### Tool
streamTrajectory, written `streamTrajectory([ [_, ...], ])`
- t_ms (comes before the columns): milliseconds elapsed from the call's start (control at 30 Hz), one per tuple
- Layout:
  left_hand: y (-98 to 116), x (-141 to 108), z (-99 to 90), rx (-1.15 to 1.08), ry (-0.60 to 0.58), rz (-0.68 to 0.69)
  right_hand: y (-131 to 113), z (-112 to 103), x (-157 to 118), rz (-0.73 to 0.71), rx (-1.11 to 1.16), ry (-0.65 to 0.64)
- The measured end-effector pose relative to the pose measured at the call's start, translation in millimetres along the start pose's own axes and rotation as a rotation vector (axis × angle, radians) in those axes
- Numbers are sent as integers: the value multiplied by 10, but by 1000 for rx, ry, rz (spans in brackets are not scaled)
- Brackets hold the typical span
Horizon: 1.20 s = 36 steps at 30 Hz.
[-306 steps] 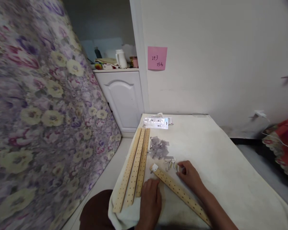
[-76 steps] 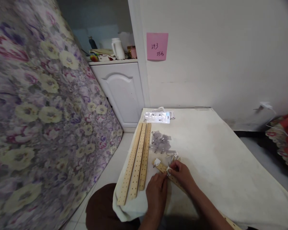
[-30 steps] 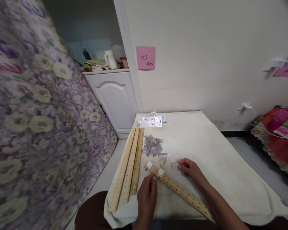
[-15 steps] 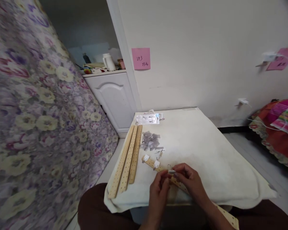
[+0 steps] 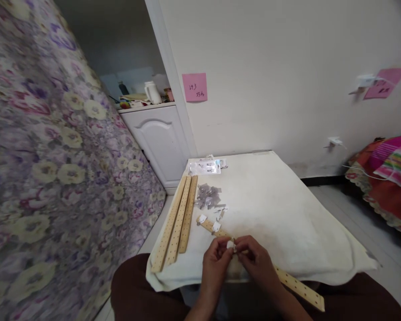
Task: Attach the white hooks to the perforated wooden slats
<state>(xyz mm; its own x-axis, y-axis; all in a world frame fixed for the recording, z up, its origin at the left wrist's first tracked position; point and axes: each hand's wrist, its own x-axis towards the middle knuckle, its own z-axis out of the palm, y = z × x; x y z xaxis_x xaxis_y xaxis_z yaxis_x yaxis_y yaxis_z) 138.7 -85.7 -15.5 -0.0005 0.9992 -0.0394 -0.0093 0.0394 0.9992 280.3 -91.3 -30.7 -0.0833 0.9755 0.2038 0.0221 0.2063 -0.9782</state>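
Observation:
My left hand (image 5: pixel 214 259) and my right hand (image 5: pixel 255 257) meet near the table's front edge, fingertips pinched around a small white tag (image 5: pixel 230 245). The fingers cover much of the tag. Beneath them a perforated wooden strip (image 5: pixel 299 285) runs diagonally and sticks out past the table edge at lower right. Two more white tags sit on its far end, one white tag (image 5: pixel 202 219) near the tip and another white tag (image 5: pixel 216 226) closer to my hands, each with a small metal piece. A few small loose metal parts (image 5: pixel 222 211) lie just beyond the strip.
Several perforated wooden strips (image 5: pixel 178 223) lie lengthwise along the table's left side. Beside them is a pile of small clear packets (image 5: pixel 207 196). Flat clear packaging (image 5: pixel 203 167) lies at the back. A cream cloth (image 5: pixel 270 196) covers the table; a floral curtain (image 5: pixel 70 178) hangs at left.
Both hands have shifted slightly left and closer to me. The held piece has turned: its wire loop stood up before, and now a white face shows between the fingers.

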Motion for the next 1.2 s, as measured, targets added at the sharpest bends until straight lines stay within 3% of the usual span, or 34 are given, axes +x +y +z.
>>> streamTrajectory([
  [200,135,-100,-102,397,-25,231,-98,4,-46,274,295,9],
  [333,191,-148,-124,501,-85,314,-190,27,-63,315,314,-16],
  [500,121,-141,-168,346,-35,165,-183,76,-86,358,333,-58],
  [633,72,-119,-207,90,-94,26,-126,40,-56,343,222,-59],
  [767,83,-137,-210,23,-138,14,-41,2,17,303,137,-44],
  [1000,12,-162,-193,-77,-177,-48,41,29,-18,298,270,-169],
  [1200,-150,-150,-147,-120,-219,-124,-23,-114,-32,341,106,-305],
])
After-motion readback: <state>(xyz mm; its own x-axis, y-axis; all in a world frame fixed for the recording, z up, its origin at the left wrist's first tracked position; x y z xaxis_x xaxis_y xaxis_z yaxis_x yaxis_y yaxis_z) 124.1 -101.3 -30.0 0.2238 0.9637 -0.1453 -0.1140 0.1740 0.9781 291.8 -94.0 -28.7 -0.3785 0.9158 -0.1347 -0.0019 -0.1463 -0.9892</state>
